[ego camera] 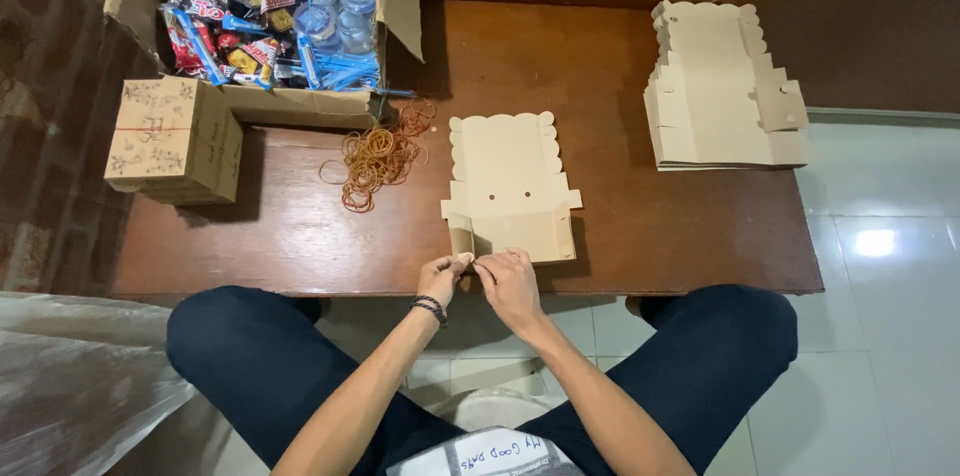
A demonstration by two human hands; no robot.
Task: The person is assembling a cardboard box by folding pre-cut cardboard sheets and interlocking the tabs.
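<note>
A flat tan cardboard box blank (pixel 510 171) with a scalloped far edge lies on the low wooden table (pixel 660 226), its near end partly folded up. My left hand (pixel 441 275) pinches the blank's near left corner flap. My right hand (pixel 507 281) sits right beside it, fingers curled on the blank's near edge. Both hands meet at the table's front edge.
A stack of flat box blanks (pixel 718 86) lies at the right. A pile of rubber bands (pixel 378 154) sits left of the blank. An open carton (pixel 262 26) holds snack packets and water bottles. A finished tan box (pixel 172 139) stands far left. A plastic sheet (pixel 75 376) covers the floor.
</note>
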